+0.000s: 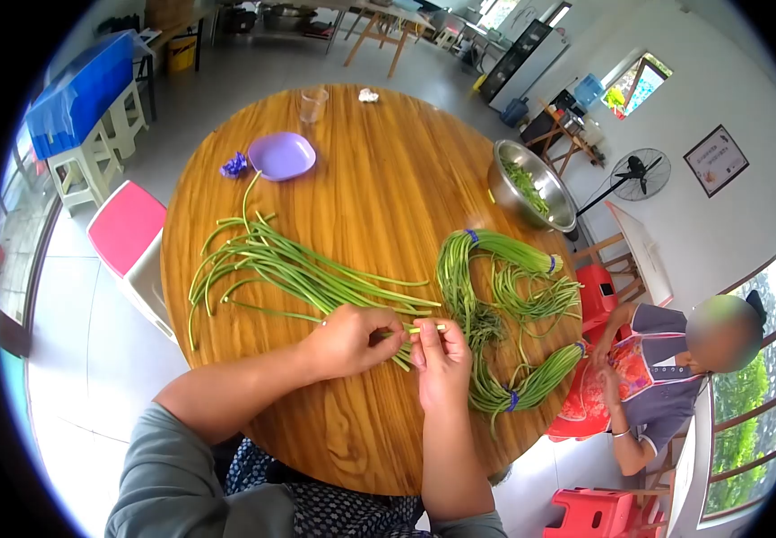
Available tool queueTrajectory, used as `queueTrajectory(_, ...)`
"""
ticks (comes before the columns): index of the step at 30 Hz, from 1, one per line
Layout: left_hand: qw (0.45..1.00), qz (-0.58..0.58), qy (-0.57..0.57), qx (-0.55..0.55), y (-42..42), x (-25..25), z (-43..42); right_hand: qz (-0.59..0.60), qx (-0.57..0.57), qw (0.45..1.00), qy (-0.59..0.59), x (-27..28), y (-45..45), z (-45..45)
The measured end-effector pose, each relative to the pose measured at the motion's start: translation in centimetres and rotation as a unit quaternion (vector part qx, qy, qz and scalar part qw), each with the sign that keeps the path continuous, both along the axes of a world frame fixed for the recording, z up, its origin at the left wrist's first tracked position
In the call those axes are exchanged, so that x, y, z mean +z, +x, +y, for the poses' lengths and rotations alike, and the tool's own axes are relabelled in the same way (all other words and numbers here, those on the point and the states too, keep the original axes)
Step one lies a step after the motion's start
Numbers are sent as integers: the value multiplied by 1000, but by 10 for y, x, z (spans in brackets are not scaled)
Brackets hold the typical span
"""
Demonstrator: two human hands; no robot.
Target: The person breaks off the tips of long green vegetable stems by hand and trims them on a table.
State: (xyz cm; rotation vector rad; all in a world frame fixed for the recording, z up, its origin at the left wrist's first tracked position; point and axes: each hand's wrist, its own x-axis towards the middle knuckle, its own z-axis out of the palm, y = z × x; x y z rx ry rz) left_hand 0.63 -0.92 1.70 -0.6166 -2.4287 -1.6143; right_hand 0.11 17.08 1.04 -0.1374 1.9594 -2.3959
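Near the front of the round wooden table [361,206], my left hand [356,339] and my right hand [440,357] meet with fingers pinched on a thin green stem [425,329]. A loose spread of long green stems [294,264] lies to the left and runs partly beneath my left hand. To the right of my right hand lie bundles of green stems tied with blue bands, one at the upper right [509,247] and another at the lower right [540,381]. Looser curled stems [531,296] lie between them.
A purple bowl [282,156], a crumpled purple item [234,165], a clear cup [312,105] and a white scrap [368,95] are at the far side. A steel bowl [531,184] holds green pieces. Another person [666,368] sits at the right edge.
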Motion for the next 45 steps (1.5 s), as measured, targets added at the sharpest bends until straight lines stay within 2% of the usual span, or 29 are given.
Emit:
queueTrajectory(1, 1000, -7, 0, 1, -1, -3, 3, 63, -46, 989, 127, 1, 1, -3)
queueTrajectory(2, 999, -22, 19, 19, -3, -5, 5, 263, -88, 907, 318, 4, 2, -8)
queueTrajectory(3, 998, -35, 34, 36, -4, -9, 6, 394, -82, 841, 361, 8, 3, -15)
queueTrajectory(6, 996, -46, 43, 69, -8, -18, 5, 389, -42, 861, 326, 3, 7, -23)
queueTrajectory(8, 994, -65, 51, 66, -10, 1, 2, 218, -50, 956, 191, 0, 6, -17)
queueTrajectory(9, 995, -62, 49, 59, -11, 1, 2, 85, -2, 996, -1, -2, 1, -8)
queueTrajectory(10, 997, -35, 47, 54, -12, 0, 2, 6, 34, 989, -143, -5, -6, 4)
queueTrajectory(11, 998, -10, 45, 50, -11, -2, 1, -73, 69, 954, -282, -7, -11, 12)
queueTrajectory(12, 999, -1, 30, 28, -11, -2, 1, -70, 63, 955, -283, -12, -14, 17)
queueTrajectory(14, 1000, 16, 19, 10, -7, 1, 5, -113, 126, 915, -367, -14, -17, 19)
queueTrajectory(15, 999, 35, 8, -1, -5, 2, 7, -110, 122, 914, -370, -14, -16, 20)
queueTrajectory(16, 999, 37, 4, -4, -3, 2, 9, -116, 101, 937, -313, -5, -12, 13)
queueTrajectory(18, 998, -55, -24, 10, 1, 0, 10, -128, 71, 963, -225, 8, -7, 2)
queueTrajectory(19, 998, -55, -26, 12, 1, -4, 11, -128, 73, 963, -227, 5, -6, 3)
queueTrajectory(21, 999, -11, 32, -22, -1, -14, 13, -99, 150, 971, -156, -2, -4, 7)
queueTrajectory(22, 999, -11, 31, -22, 0, -14, 12, -67, 108, 986, -108, -3, -3, 1)
queueTrajectory(24, 999, 10, -48, -5, 2, -12, 11, -71, 74, 987, -121, -4, -6, 1)
queueTrajectory(27, 997, 20, -71, -5, -2, -9, 5, -64, 39, 987, -141, -10, -9, 7)
queueTrajectory(30, 999, -31, -37, 6, 0, 2, 7, -90, 46, 978, -183, -9, -9, 5)
queueTrajectory(36, 999, 26, -13, 32, 0, -2, 10, -160, 60, 954, -246, -14, -10, 6)
queueTrajectory(39, 1000, 1, -14, 20, 2, -2, 11, -185, 91, 934, -291, -17, -11, 8)
queueTrajectory(40, 1000, -2, -13, 21, 2, -4, 12, 24, 24, 999, -32, -13, -8, 4)
queueTrajectory(41, 998, -54, 11, 24, 1, -6, 12, 231, -44, 944, 230, -4, -4, -3)
queueTrajectory(42, 994, -104, 35, 27, 0, -9, 12, 329, -49, 882, 333, 7, 4, -8)
queueTrajectory(43, 994, -105, 32, 28, -3, -18, 11, 384, -35, 873, 300, 9, 6, -17)
queueTrajectory(45, 976, -153, 154, 12, -12, -36, 8, 412, -5, 859, 305, 14, 17, -24)
